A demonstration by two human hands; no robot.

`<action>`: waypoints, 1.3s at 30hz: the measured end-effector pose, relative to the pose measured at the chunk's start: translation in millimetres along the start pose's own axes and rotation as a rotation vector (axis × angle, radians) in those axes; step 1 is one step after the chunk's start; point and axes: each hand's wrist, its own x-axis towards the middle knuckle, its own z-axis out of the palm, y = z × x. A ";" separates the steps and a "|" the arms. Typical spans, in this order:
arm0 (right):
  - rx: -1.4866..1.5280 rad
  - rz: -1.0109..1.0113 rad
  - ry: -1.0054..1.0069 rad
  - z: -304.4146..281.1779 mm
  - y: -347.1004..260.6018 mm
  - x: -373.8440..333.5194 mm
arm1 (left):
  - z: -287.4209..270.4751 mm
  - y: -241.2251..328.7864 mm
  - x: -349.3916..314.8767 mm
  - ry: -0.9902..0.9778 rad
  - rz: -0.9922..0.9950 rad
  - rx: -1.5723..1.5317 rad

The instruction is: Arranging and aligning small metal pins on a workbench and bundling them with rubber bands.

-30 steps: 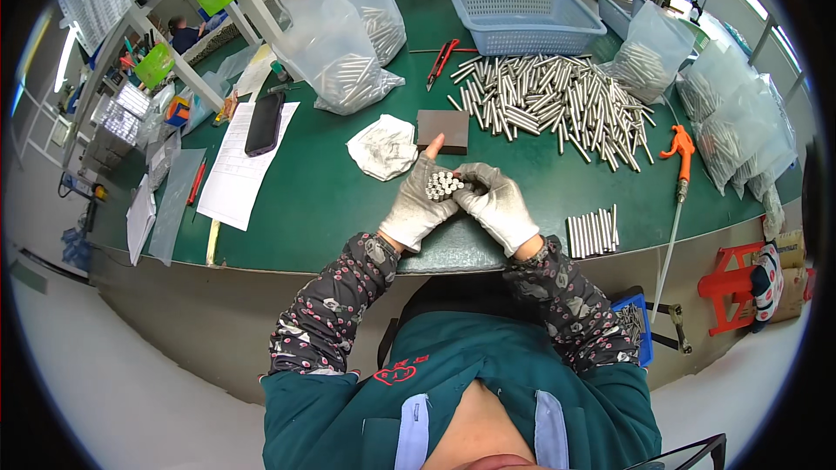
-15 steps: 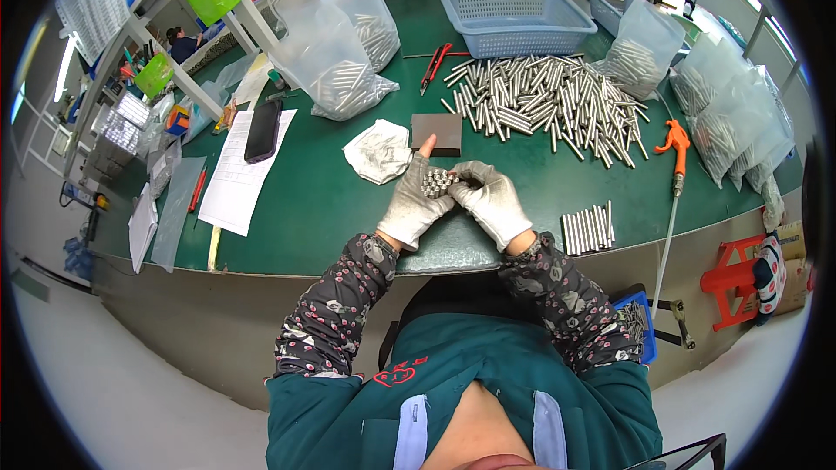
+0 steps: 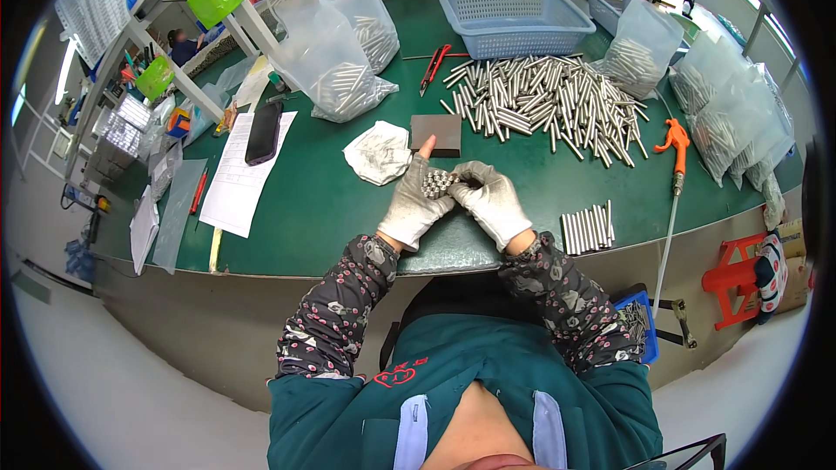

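A bundle of short metal pins (image 3: 438, 183) is held between my two gloved hands over the near part of the green table, with the round pin ends showing. My left hand (image 3: 412, 204) wraps the bundle from the left, its bare thumb sticking up. From the right, the fingers of my right hand (image 3: 489, 202) close on the bundle's other side. Just beyond my hands lie a dark square block (image 3: 438, 132) and a crumpled white cloth (image 3: 378, 152). A row of several pins (image 3: 588, 229) lies side by side to the right of my right hand.
A big pile of loose pins (image 3: 557, 104) spreads before a blue basket (image 3: 515, 24). Bags of pins (image 3: 344, 87) stand left and right. An orange air gun (image 3: 675, 152) with a hose lies right. Red-handled cutters (image 3: 434, 68), a phone (image 3: 263, 132) and papers (image 3: 239, 176) are leftward.
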 end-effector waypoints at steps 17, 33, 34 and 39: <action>-0.608 0.009 -0.040 -13.4 -48.1 12.1 | 4.4 4.5 -0.9 0.032 -0.019 0.042; -0.581 -0.122 -0.266 -41.3 -71.3 69.1 | 2.7 12.8 2.0 0.020 -0.053 -0.111; -0.472 -0.087 -0.252 -50.4 -78.0 77.4 | 1.5 19.4 1.3 -0.011 -0.125 -0.182; -0.398 -0.030 0.040 -87.1 -91.3 133.1 | 1.4 6.0 -0.7 -0.017 -0.100 -0.161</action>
